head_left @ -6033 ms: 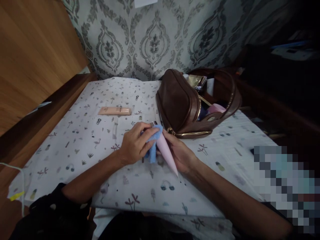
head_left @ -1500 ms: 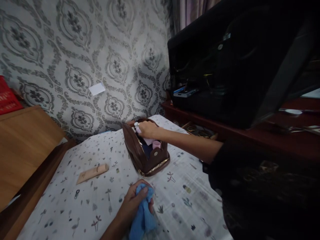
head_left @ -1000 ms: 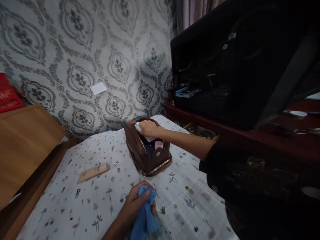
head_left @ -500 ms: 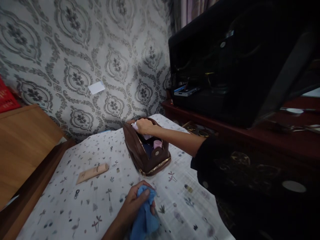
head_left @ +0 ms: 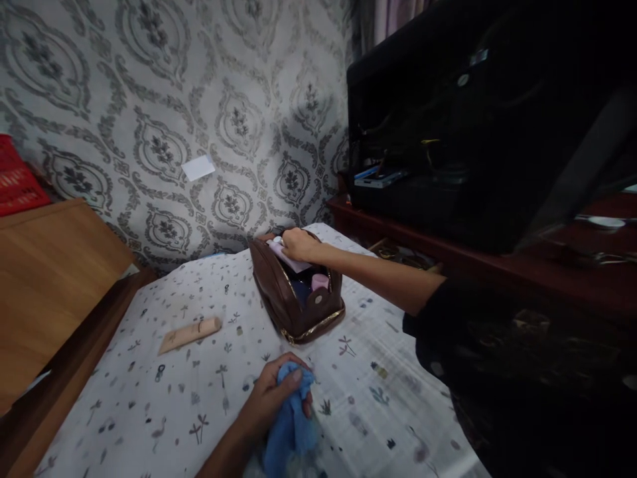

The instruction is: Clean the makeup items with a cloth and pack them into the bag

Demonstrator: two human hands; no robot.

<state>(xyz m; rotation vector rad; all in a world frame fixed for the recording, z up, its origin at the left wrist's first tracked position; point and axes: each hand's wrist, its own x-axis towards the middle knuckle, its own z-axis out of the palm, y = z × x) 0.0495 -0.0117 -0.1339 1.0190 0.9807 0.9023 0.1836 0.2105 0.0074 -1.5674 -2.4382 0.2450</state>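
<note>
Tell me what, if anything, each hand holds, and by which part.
Left hand: blue cloth, by its bunched upper end. Right hand, at the bag: grip on pale tube unclear.

Looks forward and down from the wearer's head (a lone view), facing patterned wall [head_left: 239, 73], close over the counter [head_left: 194, 378], with brown bag [head_left: 279, 285] near mid-frame.

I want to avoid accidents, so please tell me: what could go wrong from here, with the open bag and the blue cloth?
The right hand reaches into the open bag, beside the pale pink tube; the tube might get pushed against the zipper.

The blue cloth hangs loosely from the left hand, so it could drag over the printed sheet.
</note>
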